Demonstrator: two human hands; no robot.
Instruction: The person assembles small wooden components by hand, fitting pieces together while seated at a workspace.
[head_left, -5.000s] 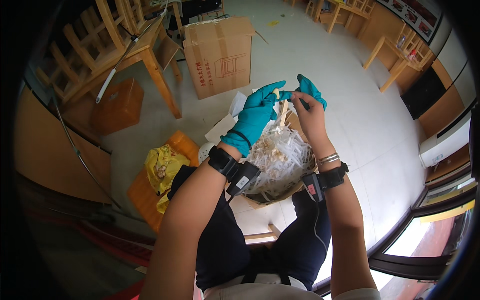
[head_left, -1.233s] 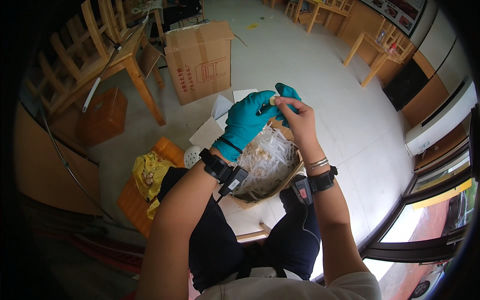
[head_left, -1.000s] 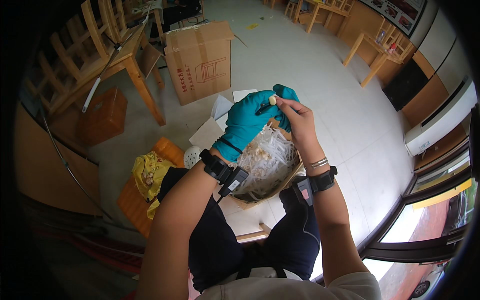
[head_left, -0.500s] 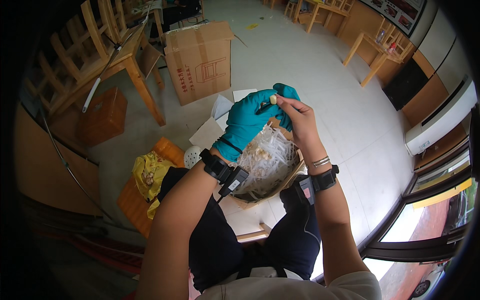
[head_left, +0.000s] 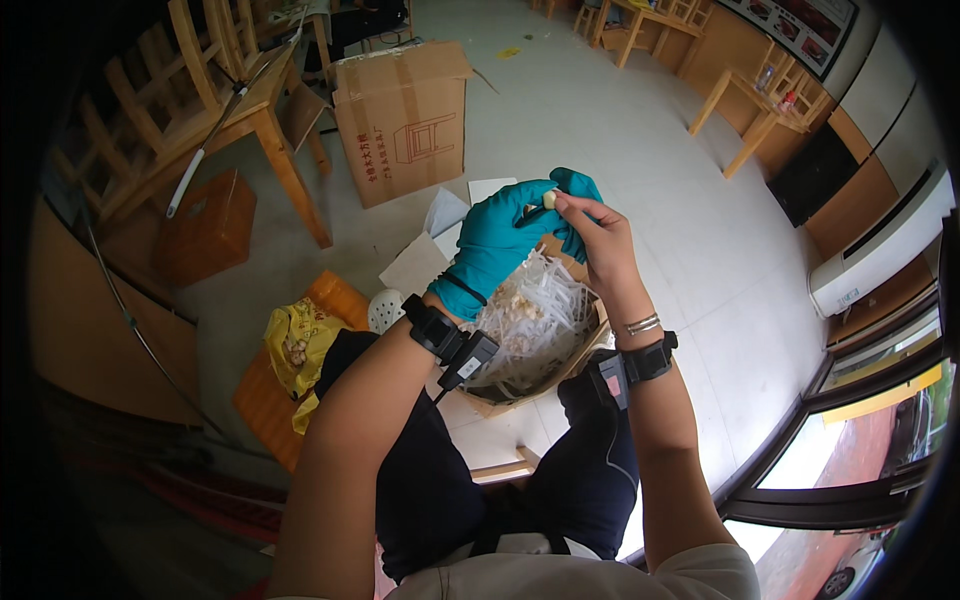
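Note:
My left hand point(head_left: 500, 230), in a teal glove, is closed around a slim dark tool point(head_left: 532, 214); most of it is hidden, so its kind is unclear. My bare right hand point(head_left: 598, 228) pinches a small pale garlic clove point(head_left: 549, 200) between thumb and finger, right against the gloved fingers. Beneath both hands, between my knees, sits an open cardboard box point(head_left: 520, 402) lined with plastic. White shreds point(head_left: 545, 310) fill it, with small pale pieces among them.
On my left, a yellow bag point(head_left: 305, 345) with pale bulbs lies on an orange stool point(head_left: 262, 400). Beside it is a white perforated container point(head_left: 384, 310). A tall carton point(head_left: 400, 125) stands ahead, near a wooden table point(head_left: 262, 125) stacked with chairs. Windows point(head_left: 850, 440) line the right.
The garlic clove has turned or shifted slightly at my fingertips. Both hands stay nearly in place, and the view has moved a little.

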